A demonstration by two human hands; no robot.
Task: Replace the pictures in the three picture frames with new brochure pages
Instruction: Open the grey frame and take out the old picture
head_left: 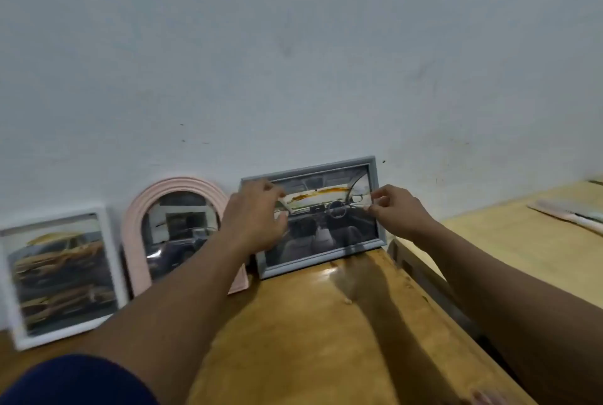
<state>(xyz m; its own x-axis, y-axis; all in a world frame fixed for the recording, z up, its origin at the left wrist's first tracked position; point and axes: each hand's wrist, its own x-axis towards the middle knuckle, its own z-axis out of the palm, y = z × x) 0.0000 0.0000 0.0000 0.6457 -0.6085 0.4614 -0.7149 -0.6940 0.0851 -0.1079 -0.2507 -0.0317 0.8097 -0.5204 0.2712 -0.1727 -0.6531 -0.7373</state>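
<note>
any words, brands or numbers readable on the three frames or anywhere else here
No text can be read anywhere in this view.
White frame: car picture, blurred, no legible lettering.
Pink arched frame: picture blurred, no legible lettering.
Grey frame: car-interior picture, no legible lettering.

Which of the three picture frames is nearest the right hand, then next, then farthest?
1. grey frame, on the right: the right hand pinches its right edge.
2. pink arched frame, in the middle.
3. white frame, far left.
</note>
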